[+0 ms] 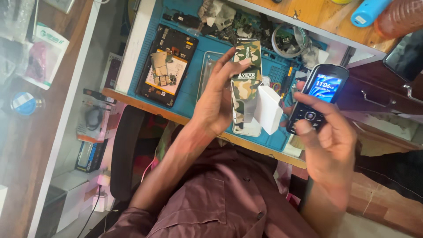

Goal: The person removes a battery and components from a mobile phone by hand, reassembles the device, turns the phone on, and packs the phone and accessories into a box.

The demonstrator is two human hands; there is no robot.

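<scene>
i see my left hand (218, 99) raised over the blue mat (194, 94), its fingers curled around a tall camouflage box (246, 79). the thumb sits on the box's near face and the fingertips press the top edge, so the box is gripped firmly, standing roughly upright in the view. a white flap (269, 109) hangs open at the box's lower end, just beside the palm.

my right hand (328, 141) holds a small black keypad phone (316, 97). its fingers wrap the back and the thumb rests on the keypad, just under the lit blue screen. phone and box are near each other but not touching; the white flap sits between them.

under my hands the mat lies on a wooden bench edge (145, 105). on the mat, to the left of the box, lies an opened phone (167, 66) with its board showing. a clear case (207, 70) lies partly behind my left hand. at the mat's far edge there is a heap of small parts (238, 22) and a tape roll (288, 39).

a blue cylinder (368, 12) lies on the upper shelf. my maroon shirt (220, 198) fills the bottom of the view, slightly blurred.
</scene>
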